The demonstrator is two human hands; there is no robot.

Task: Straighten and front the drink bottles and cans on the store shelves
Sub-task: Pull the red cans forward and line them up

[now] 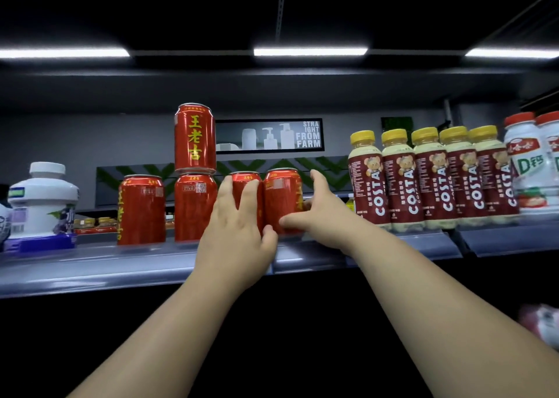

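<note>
- Shelf: stock carried near the front edge.
- Costa bottles: fronted row, right of the cans; untouched.
- Third can: clasped by left hand. Judged rigid, smooth, fairly heavy; best held mid-body.
- Fourth can: touching the third, label turned aside; clasped by right hand, thumb across the front.

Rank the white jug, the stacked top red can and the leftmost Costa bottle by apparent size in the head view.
Largest: white jug. Then leftmost Costa bottle and top red can, too close to rank: the bottle is taller, the can wider.
</note>
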